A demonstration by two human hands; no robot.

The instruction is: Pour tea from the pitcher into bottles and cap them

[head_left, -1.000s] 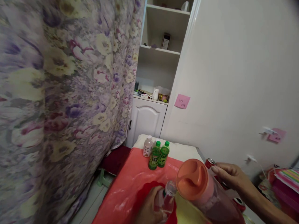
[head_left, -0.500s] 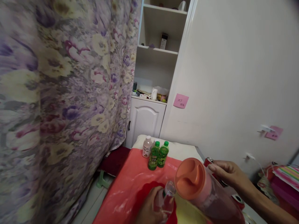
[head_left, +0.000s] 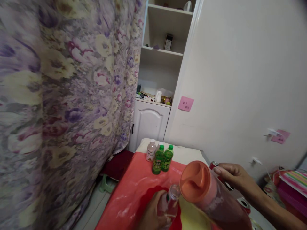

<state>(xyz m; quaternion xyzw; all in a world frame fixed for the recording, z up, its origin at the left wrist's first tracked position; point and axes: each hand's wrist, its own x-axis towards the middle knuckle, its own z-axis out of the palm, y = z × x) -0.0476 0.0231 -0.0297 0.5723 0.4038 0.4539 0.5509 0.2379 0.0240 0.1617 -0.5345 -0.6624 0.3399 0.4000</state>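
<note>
Head view shows a pitcher (head_left: 211, 198) with an orange lid tilted steeply, its spout over the open mouth of a small clear bottle (head_left: 170, 203), apparently for pouring. Right hand (head_left: 233, 176) curls round the pitcher's far side, steadying it; left hand (head_left: 153, 212) wraps the bottle low on the red table cover (head_left: 134, 188)

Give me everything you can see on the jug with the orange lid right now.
The jug is a see-through plastic vessel holding pinkish-red liquid, closed by a round orange lid with a moulded hollow in its top. It lies steeply tilted, lid end toward the open neck of the small clear bottle, which the left hand grips. The right hand lies along the jug's upper side, near a red can. Its base runs out of frame; no stream can be made out.
</note>
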